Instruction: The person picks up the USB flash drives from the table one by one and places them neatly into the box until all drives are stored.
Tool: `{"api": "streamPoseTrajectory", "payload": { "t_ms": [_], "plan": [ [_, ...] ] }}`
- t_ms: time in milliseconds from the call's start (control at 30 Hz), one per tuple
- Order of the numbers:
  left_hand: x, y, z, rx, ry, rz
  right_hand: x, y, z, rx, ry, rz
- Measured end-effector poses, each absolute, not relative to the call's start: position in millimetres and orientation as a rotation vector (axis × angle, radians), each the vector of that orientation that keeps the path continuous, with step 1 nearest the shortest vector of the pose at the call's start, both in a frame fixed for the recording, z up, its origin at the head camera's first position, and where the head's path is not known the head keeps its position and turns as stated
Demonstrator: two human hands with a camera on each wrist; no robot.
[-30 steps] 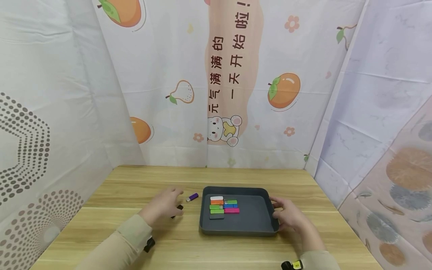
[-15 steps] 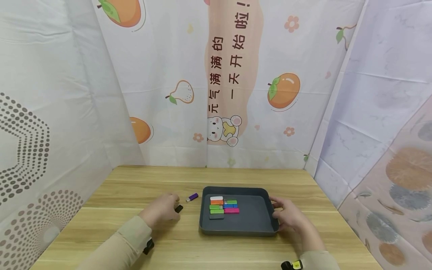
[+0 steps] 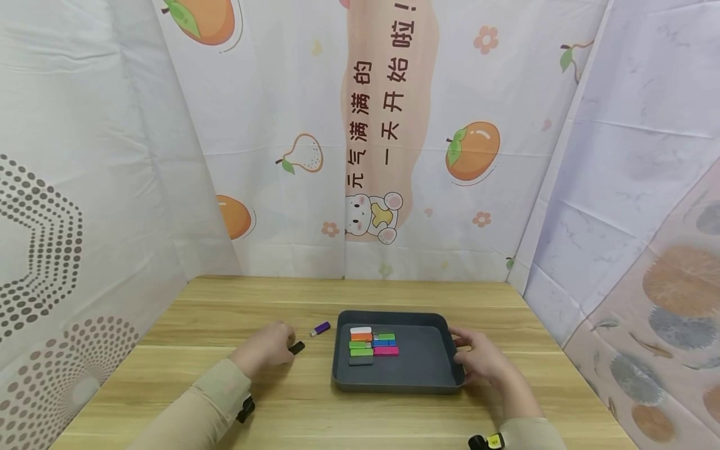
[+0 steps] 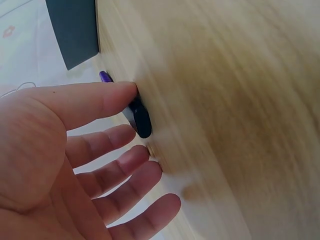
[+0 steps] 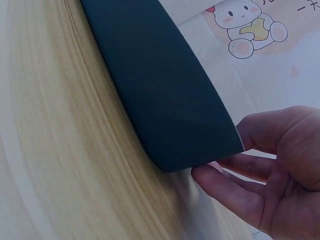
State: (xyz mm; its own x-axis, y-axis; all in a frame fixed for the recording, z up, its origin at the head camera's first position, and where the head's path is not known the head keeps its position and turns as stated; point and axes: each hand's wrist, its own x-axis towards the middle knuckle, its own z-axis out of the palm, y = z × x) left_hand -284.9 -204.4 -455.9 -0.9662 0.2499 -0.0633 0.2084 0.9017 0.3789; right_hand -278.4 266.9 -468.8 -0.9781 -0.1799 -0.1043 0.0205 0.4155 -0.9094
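A small black USB stick (image 3: 297,347) lies on the table at the fingertips of my left hand (image 3: 269,345). In the left wrist view, thumb and index finger stand apart around the black stick (image 4: 142,120), and the other fingers bend loosely. I cannot tell how firmly they touch it. My right hand (image 3: 482,356) holds the right side of a dark grey tray (image 3: 399,387), as the right wrist view of the tray wall (image 5: 165,90) also shows. Several sticks, white, orange, green, blue, pink (image 3: 386,351) and grey, lie in rows at the tray's left.
A purple USB stick (image 3: 320,329) lies between my left hand and the tray, slightly farther back. The wooden table (image 3: 270,290) meets a patterned cloth (image 3: 281,206) at its back, with more cloth on both sides.
My left hand's fingers have come closer together and drawn back slightly left, leaving more of the black stick showing. The right hand and the tray have stayed put.
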Motion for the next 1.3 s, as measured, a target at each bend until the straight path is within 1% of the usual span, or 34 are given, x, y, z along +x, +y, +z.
{"api": "streamPoseTrajectory", "payload": {
  "t_ms": [333,833,1300],
  "plan": [
    [-288.4,-207.2,-457.9,0.349,2.949,0.584,-278.2,266.3,-468.0,-0.141,2.478,-1.603],
    [-289.9,-205.8,-460.7,0.393,2.996,0.527,-278.1,265.6,-468.1,-0.131,2.508,-1.588],
    [-289.3,-206.3,-461.3,0.427,2.992,0.568,-277.1,265.6,-466.8,-0.151,2.494,-1.599]
  ]
}}
